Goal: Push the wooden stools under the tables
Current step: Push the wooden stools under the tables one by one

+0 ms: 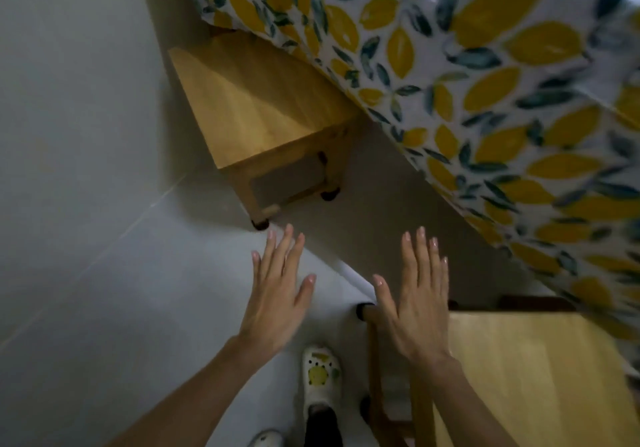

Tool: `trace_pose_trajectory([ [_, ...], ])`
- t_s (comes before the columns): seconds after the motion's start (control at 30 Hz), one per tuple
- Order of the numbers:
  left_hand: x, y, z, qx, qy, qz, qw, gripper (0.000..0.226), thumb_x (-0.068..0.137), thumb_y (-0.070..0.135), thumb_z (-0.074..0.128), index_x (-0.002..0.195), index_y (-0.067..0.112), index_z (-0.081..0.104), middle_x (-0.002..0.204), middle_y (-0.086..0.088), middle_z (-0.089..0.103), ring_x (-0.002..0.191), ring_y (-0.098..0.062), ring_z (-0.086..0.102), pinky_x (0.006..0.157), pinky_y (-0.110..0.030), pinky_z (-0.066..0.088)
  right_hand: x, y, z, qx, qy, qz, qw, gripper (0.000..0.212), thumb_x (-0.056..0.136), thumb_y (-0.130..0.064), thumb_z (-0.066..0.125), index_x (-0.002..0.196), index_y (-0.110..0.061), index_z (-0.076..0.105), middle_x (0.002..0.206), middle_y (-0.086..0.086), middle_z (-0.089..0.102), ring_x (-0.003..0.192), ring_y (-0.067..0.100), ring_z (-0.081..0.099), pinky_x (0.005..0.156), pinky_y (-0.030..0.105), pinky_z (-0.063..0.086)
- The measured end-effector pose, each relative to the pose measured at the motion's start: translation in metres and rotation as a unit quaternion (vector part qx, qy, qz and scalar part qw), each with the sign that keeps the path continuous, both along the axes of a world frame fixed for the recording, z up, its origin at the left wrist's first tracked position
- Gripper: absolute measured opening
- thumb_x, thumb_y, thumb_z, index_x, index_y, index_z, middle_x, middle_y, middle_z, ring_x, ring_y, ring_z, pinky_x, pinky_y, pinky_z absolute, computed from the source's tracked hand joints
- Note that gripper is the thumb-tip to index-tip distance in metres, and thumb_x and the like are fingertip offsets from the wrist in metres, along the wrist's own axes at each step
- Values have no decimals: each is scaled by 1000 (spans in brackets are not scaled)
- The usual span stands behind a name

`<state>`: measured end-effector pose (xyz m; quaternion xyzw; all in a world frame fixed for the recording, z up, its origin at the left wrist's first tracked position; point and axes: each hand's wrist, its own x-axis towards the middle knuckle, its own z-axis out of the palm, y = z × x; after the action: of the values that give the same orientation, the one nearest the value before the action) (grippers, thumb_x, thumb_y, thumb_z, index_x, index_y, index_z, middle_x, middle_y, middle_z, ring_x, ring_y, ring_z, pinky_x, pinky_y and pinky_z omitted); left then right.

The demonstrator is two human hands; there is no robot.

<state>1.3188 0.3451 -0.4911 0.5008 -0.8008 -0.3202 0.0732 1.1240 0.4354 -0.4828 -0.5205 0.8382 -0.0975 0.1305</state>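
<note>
A wooden stool (pixel 252 100) stands upper centre, its far side tucked beneath the hanging edge of a lemon-print tablecloth (pixel 485 76) that covers the table. A second wooden stool (pixel 526 377) sits at the lower right, only its far corner under the cloth. My left hand (pixel 277 294) hovers flat with fingers spread, just short of the first stool's near leg and touching nothing. My right hand (pixel 415 301) is also flat and spread, held over the left edge of the second stool; contact cannot be judged.
Pale tiled floor (pixel 86 204) fills the left half. My foot in a white clog (pixel 320 381) stands at bottom centre, close to the second stool's legs. The tablecloth hangs low along the right side.
</note>
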Motion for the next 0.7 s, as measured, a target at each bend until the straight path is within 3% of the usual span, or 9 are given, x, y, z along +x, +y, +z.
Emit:
trace_pose_trajectory([
  [0.13, -15, 65, 11, 50, -5, -98, 994, 67, 84, 68, 16, 146, 47, 4, 155, 18, -24, 139, -9, -34, 113, -37, -20, 3, 98, 10, 23, 5, -81, 996, 73, 95, -61, 18, 156, -22, 5, 165, 0, -6, 150, 16, -13, 121, 35, -8],
  [0.27, -37, 126, 14, 69, -8, -177, 982, 63, 90, 66, 21, 146, 49, -3, 153, 16, -30, 137, -9, -38, 113, -38, -20, 6, 189, 7, 38, 12, -151, 988, 72, 95, -55, 23, 156, -20, 9, 165, 3, 3, 151, 22, -2, 121, 44, 3],
  [0.37, -53, 173, 10, 84, -12, -227, 970, 71, 93, 60, 31, 147, 43, -12, 153, 11, -33, 137, -15, -39, 117, -43, -15, 9, 253, 1, 46, 0, -191, 980, 71, 95, -58, 24, 155, -26, 3, 164, 0, 3, 151, 22, 1, 121, 47, 9],
  [0.5, -64, 230, 1, 47, -65, -277, 957, 81, 85, 67, 15, 147, 31, -22, 150, 1, -41, 138, -19, -39, 117, -50, -13, 17, 320, -8, 68, -9, -198, 978, 70, 96, -57, 25, 156, -27, 5, 165, -1, 1, 151, 20, -4, 121, 48, 11],
  [0.7, -60, 268, -8, -17, -114, -267, 957, 87, 86, 66, 10, 149, 13, -17, 151, 0, -38, 140, -17, -34, 115, -47, -14, 18, 359, -16, 73, -8, -138, 988, 76, 96, -62, 28, 156, -20, 7, 165, 3, 2, 151, 25, -5, 120, 45, 8],
])
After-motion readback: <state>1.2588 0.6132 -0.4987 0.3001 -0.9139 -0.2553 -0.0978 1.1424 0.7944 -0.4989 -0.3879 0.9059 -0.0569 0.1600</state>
